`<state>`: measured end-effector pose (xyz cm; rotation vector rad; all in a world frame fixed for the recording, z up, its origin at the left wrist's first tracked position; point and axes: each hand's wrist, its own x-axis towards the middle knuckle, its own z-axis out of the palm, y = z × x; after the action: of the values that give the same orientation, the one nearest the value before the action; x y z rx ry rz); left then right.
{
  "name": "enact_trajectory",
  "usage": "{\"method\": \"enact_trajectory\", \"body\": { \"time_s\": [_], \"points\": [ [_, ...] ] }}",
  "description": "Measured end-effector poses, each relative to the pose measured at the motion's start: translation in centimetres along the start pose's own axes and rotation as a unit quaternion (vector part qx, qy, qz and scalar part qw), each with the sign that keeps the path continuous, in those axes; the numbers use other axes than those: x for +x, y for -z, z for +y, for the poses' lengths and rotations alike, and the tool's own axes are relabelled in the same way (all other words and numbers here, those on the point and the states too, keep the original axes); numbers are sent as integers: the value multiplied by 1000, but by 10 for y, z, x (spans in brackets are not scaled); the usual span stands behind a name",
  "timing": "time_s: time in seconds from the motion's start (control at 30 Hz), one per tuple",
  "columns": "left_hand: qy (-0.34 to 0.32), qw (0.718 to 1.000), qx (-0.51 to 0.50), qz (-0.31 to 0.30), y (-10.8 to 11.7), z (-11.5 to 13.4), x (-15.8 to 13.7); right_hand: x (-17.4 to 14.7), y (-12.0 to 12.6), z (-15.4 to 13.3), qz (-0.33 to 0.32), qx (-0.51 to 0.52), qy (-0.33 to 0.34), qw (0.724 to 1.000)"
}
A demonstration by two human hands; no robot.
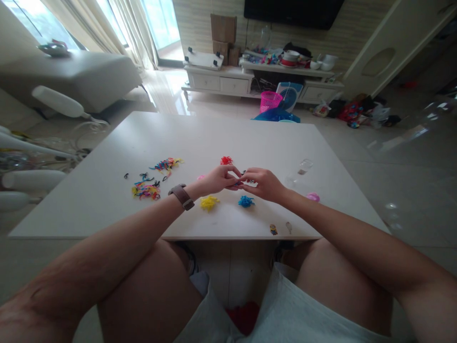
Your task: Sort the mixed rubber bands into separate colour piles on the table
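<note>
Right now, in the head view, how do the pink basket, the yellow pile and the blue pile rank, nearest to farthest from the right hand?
From the right hand:
1. Blue pile, on the table, just toward the person's side.
2. Yellow pile, farther left on the table.
3. Pink basket, past the table's far edge.

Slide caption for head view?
Left hand and right hand meet above a white table, near a stringy yellow heap and stringy blue heap.
</note>
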<state>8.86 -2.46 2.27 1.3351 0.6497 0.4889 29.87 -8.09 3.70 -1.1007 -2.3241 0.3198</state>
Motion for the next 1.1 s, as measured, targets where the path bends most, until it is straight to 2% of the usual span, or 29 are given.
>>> {"method": "enact_trajectory", "body": {
  "time_s": [0.3, 0.7, 0.87, 1.1],
  "points": [
    [-1, 1000, 2, -24, -2, 1, 0, -1, -5, 4, -1, -19, -22, 1000],
    [-11, 1000, 12, -25, -3, 7, -3, -1, 1, 3, -2, -18, -28, 999],
    [-6, 999, 35, -21, -1, 7, -2, 0, 6, 2, -15, -11, -37, 999],
    [11, 996, 80, -27, -1, 6, -3, 1, 13, 6, -57, 35, -13, 998]
  ]
}}
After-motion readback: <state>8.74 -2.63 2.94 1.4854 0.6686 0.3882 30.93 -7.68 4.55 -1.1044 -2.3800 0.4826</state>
